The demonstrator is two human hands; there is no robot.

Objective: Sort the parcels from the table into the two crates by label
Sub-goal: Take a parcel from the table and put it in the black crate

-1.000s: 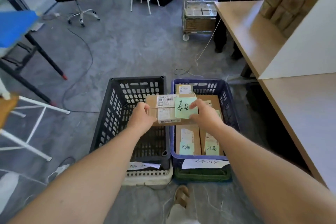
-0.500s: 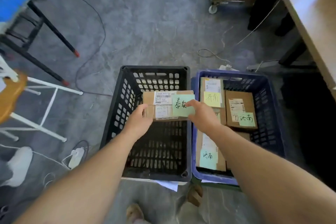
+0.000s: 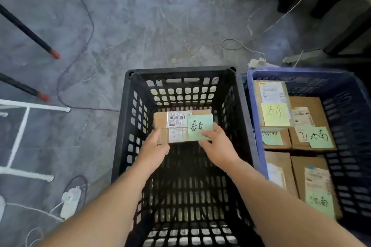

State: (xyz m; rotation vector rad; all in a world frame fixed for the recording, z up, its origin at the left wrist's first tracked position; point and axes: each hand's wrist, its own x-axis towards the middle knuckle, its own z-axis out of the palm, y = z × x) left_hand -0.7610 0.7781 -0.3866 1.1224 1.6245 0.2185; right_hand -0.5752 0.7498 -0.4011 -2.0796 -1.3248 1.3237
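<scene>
Lower than a moment before, the cardboard parcel had sunk inside the black crate at the centre of the frame, near its far wall. The left hand gripped its left end and the right hand its right, fingers curled round the edges beside the green note. At right, the blue crate held several labelled parcels.

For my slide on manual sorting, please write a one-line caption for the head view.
Left hand and right hand hold a labelled parcel in the black crate, beside the part-filled blue crate.
</scene>
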